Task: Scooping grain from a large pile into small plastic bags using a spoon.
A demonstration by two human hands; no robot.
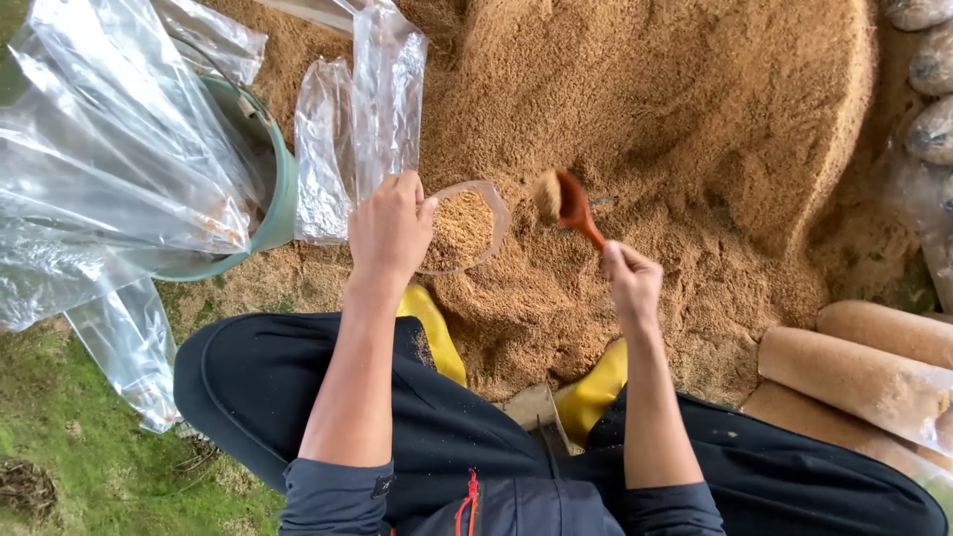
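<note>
Seated at the edge of a sawdust heap [675, 149], knees apart, yellow boots [591, 392] planted in the spill. Left hand [389, 230] pinches the near rim of a clear bag [465, 228], fingers closed on the plastic, holding the mouth open and facing up; the bag stands in the heap just beyond the knuckles, already filled most of the way with sawdust. Right hand [630, 283] is wrapped tight round the handle end of a small reddish scoop [574, 203]. The scoop's long axis runs from the fist up and away toward the left, bowl end pointing at the bag mouth, loaded with a blurred clump of sawdust, just beside the bag's far-right rim but not yet over it. Judged step: filling, mid-transfer of one scoopful. The next move seems to call for carrying the bowl over the opening and tipping it, with the left hand keeping the rim taut so the mouth does not fold. Beyond the left hand: limp empty bags [357, 129] lying on the heap, and a green bucket [283, 189] draped with more clear plastic. Well to the right of the scoop hand, packed cylindrical bags [874, 372] lie stacked on their sides. Grass [79, 447] under the left knee.
</note>
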